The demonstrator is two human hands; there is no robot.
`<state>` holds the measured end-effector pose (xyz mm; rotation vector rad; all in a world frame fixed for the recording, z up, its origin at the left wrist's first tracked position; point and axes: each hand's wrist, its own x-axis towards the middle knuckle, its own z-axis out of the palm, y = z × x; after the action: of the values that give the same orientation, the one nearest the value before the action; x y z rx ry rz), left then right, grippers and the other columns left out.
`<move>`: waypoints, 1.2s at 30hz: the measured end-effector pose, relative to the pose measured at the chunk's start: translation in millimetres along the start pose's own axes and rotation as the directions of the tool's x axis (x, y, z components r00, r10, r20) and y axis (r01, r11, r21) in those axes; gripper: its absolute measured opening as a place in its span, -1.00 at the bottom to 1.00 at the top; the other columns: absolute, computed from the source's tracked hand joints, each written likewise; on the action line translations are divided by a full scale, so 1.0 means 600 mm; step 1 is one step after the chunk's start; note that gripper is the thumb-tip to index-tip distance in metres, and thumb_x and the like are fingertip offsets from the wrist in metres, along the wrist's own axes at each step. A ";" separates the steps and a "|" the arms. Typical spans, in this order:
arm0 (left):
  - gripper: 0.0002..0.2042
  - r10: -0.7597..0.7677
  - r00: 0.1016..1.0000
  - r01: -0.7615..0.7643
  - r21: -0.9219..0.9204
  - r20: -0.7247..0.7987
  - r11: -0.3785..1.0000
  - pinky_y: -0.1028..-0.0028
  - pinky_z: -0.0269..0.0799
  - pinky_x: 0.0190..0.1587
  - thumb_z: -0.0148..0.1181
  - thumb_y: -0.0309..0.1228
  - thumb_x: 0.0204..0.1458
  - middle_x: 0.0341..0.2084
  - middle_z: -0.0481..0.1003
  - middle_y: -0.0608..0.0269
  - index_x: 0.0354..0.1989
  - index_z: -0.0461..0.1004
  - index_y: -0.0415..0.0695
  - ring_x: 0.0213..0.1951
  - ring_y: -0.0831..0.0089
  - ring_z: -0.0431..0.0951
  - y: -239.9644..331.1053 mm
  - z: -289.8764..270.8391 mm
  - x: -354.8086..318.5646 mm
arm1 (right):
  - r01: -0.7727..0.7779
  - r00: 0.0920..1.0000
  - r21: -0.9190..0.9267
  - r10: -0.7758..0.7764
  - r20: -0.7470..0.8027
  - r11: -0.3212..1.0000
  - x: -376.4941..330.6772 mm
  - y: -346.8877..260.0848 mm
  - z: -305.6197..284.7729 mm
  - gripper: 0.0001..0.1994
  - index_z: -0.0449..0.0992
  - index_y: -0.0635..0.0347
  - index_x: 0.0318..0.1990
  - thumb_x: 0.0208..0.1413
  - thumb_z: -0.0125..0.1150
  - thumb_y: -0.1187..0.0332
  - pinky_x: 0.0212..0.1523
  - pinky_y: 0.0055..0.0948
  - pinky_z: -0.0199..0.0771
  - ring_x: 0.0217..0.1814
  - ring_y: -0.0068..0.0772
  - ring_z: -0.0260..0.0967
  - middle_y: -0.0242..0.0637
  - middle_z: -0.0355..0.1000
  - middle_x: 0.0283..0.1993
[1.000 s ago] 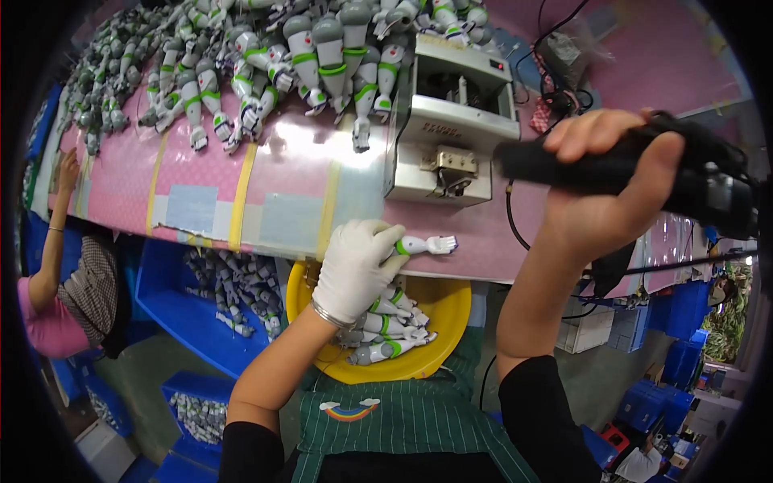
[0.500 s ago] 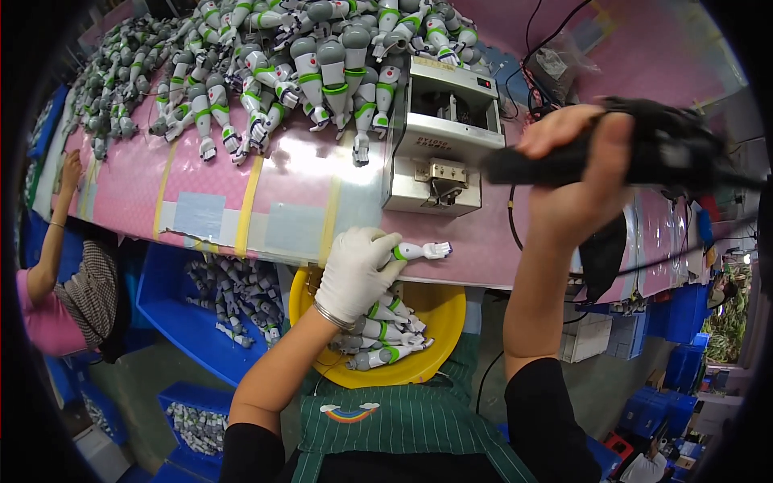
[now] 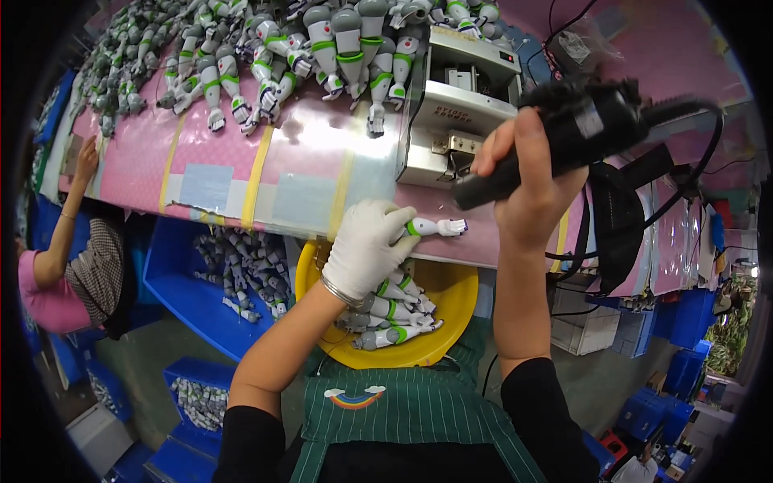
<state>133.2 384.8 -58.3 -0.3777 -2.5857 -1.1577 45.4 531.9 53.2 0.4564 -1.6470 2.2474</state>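
My left hand (image 3: 364, 251), in a white glove, is closed round a toy arm (image 3: 439, 228) in white, green and grey. The toy arm lies level above the table's near edge, its small white fist pointing right. My bare right hand (image 3: 535, 193) grips a black hand-held tool (image 3: 596, 125) with a thick black cable; its exact kind I cannot make out. The tool's blunt end points down and left, above the toy arm and apart from it. Beneath my left hand, a yellow basin (image 3: 465, 314) holds several more toy arms.
A silver benchtop machine (image 3: 424, 165) stands behind the toy arm. Toy arms (image 3: 346, 48) are heaped along the pink-covered table (image 3: 217, 149). A blue bin (image 3: 173, 278) of parts sits left of the basin. Another person's arm (image 3: 60, 225) rests at the table's far left.
My right hand has brought the black tool down and left, closer to the toy arm. My left hand keeps its hold. The whole view has shifted slightly.
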 end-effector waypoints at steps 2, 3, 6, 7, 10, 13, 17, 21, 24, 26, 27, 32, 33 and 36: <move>-0.69 -0.003 1.000 0.003 0.008 0.012 1.000 0.22 0.38 -0.18 0.40 -0.44 -0.17 -0.40 0.49 0.16 -0.17 0.58 -0.13 -0.28 0.11 0.48 0.001 -0.002 0.003 | -0.036 0.999 0.005 0.036 0.017 0.999 -0.026 0.000 -0.004 -0.88 0.37 0.33 -0.29 0.22 0.11 0.45 -0.58 -0.41 0.42 -0.65 -0.42 0.31 -0.24 0.33 -0.58; -0.69 -0.003 1.000 0.003 0.018 0.021 1.000 0.22 0.38 -0.18 0.40 -0.44 -0.17 -0.41 0.49 0.16 -0.17 0.58 -0.13 -0.28 0.11 0.48 0.002 -0.002 0.004 | -0.053 0.998 0.006 0.053 0.024 0.999 -0.037 0.003 -0.006 -0.88 0.36 0.33 -0.30 0.23 0.10 0.46 -0.58 -0.41 0.42 -0.65 -0.42 0.32 -0.23 0.33 -0.58; -0.70 -0.005 1.000 0.005 0.028 0.010 1.000 0.22 0.37 -0.20 0.40 -0.43 -0.16 -0.43 0.48 0.16 -0.18 0.58 -0.12 -0.30 0.11 0.47 0.000 -0.003 0.001 | -0.058 0.997 -0.021 0.059 0.040 0.998 -0.051 0.005 0.002 -0.88 0.35 0.33 -0.31 0.24 0.08 0.46 -0.57 -0.41 0.42 -0.64 -0.41 0.32 -0.22 0.33 -0.58; -0.70 -0.009 1.000 0.008 0.028 0.009 1.000 0.22 0.37 -0.20 0.40 -0.43 -0.16 -0.43 0.48 0.16 -0.18 0.58 -0.12 -0.30 0.11 0.47 0.000 -0.002 0.001 | -0.070 0.997 -0.002 0.070 0.044 0.998 -0.052 0.006 0.004 -0.87 0.35 0.33 -0.32 0.24 0.08 0.45 -0.57 -0.41 0.42 -0.63 -0.42 0.32 -0.22 0.33 -0.58; -0.72 -0.021 1.000 0.020 0.039 0.018 0.999 0.21 0.37 -0.21 0.39 -0.43 -0.15 -0.43 0.48 0.16 -0.20 0.57 -0.12 -0.31 0.11 0.47 0.001 0.000 0.000 | -0.060 0.995 -0.024 0.061 0.074 0.998 -0.059 0.019 -0.001 -0.88 0.33 0.32 -0.29 0.24 0.08 0.46 -0.56 -0.41 0.40 -0.63 -0.41 0.31 -0.22 0.32 -0.58; -0.73 -0.031 0.999 0.031 0.016 0.024 0.999 0.21 0.37 -0.21 0.39 -0.43 -0.15 -0.43 0.48 0.17 -0.21 0.57 -0.12 -0.31 0.11 0.46 -0.001 0.004 0.001 | -0.061 0.995 -0.042 0.064 0.077 0.997 -0.066 0.030 -0.001 -0.89 0.32 0.32 -0.24 0.23 0.08 0.47 -0.55 -0.42 0.40 -0.63 -0.41 0.30 -0.22 0.32 -0.58; -0.70 0.003 1.000 -0.003 0.018 0.008 1.000 0.20 0.37 -0.20 0.38 -0.41 -0.14 -0.43 0.47 0.15 -0.17 0.56 -0.11 -0.29 0.10 0.46 -0.009 0.006 0.002 | 0.072 0.992 0.041 -0.076 0.098 0.997 -0.087 0.067 -0.003 -0.81 0.25 0.31 -0.09 0.21 0.09 0.48 -0.53 -0.41 0.40 -0.62 -0.43 0.27 -0.22 0.29 -0.57; -0.69 -0.007 0.999 0.005 0.040 0.047 0.999 0.20 0.38 -0.19 0.36 -0.39 -0.12 -0.42 0.47 0.13 -0.14 0.54 -0.11 -0.28 0.09 0.46 -0.008 0.004 0.001 | 0.221 0.951 -0.218 -0.160 0.265 0.951 -0.089 0.081 -0.038 -0.67 0.19 0.28 -0.04 0.18 0.18 0.37 -0.53 -0.40 0.40 -0.60 -0.44 0.25 -0.23 0.29 -0.51; -0.71 -0.014 0.998 0.011 0.054 0.057 0.998 0.20 0.38 -0.18 0.35 -0.39 -0.11 -0.41 0.47 0.13 -0.17 0.54 -0.11 -0.28 0.08 0.46 -0.007 0.003 0.001 | 0.110 0.976 -0.109 -0.087 0.198 0.988 -0.090 0.064 -0.013 -0.63 0.20 0.27 -0.04 0.17 0.23 0.30 -0.55 -0.41 0.41 -0.60 -0.44 0.26 -0.24 0.30 -0.50; -0.72 -0.017 0.997 0.014 0.043 0.071 0.999 0.20 0.38 -0.18 0.35 -0.39 -0.11 -0.41 0.47 0.13 -0.18 0.54 -0.11 -0.28 0.08 0.46 -0.007 0.002 0.002 | -0.004 0.988 0.072 -0.007 0.156 0.997 -0.091 0.056 -0.005 -0.62 0.20 0.27 -0.04 0.17 0.24 0.29 -0.56 -0.41 0.42 -0.60 -0.44 0.26 -0.24 0.30 -0.50; -0.73 -0.018 0.996 0.015 0.035 0.084 0.999 0.20 0.38 -0.18 0.35 -0.38 -0.11 -0.41 0.47 0.13 -0.19 0.53 -0.12 -0.27 0.08 0.46 -0.007 0.002 0.002 | 0.012 0.986 0.062 -0.022 0.164 0.998 -0.091 0.056 -0.006 -0.61 0.20 0.27 -0.04 0.17 0.25 0.27 -0.56 -0.41 0.42 -0.60 -0.44 0.26 -0.24 0.30 -0.51; -0.74 -0.010 0.998 0.007 0.042 0.066 0.999 0.19 0.38 -0.18 0.35 -0.39 -0.11 -0.40 0.47 0.13 -0.21 0.53 -0.12 -0.27 0.07 0.45 -0.009 0.005 -0.001 | 0.036 0.977 -0.013 -0.033 0.213 0.999 -0.094 0.058 -0.006 -0.63 0.21 0.26 -0.05 0.17 0.23 0.28 -0.57 -0.41 0.42 -0.60 -0.44 0.26 -0.25 0.30 -0.52; -0.74 -0.002 0.999 0.000 0.040 0.051 0.999 0.19 0.38 -0.18 0.34 -0.39 -0.10 -0.40 0.47 0.13 -0.21 0.53 -0.12 -0.27 0.07 0.45 -0.011 0.005 -0.001 | 0.038 0.987 0.025 -0.041 0.157 0.999 -0.095 0.060 0.001 -0.65 0.21 0.27 -0.05 0.18 0.21 0.30 -0.58 -0.41 0.41 -0.61 -0.45 0.26 -0.25 0.30 -0.52; -0.75 0.008 0.997 -0.011 0.041 0.082 0.999 0.20 0.38 -0.19 0.34 -0.40 -0.10 -0.40 0.47 0.12 -0.21 0.53 -0.12 -0.26 0.07 0.45 -0.010 0.002 0.007 | 0.003 0.999 -0.016 -0.004 -0.032 1.000 -0.094 0.046 0.026 -0.83 0.27 0.33 -0.18 0.21 0.11 0.44 -0.60 -0.41 0.40 -0.64 -0.43 0.28 -0.24 0.31 -0.56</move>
<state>127.0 382.4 -61.7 -0.4367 -2.6703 -1.1059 85.3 505.6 9.1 0.4173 -1.6454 2.2261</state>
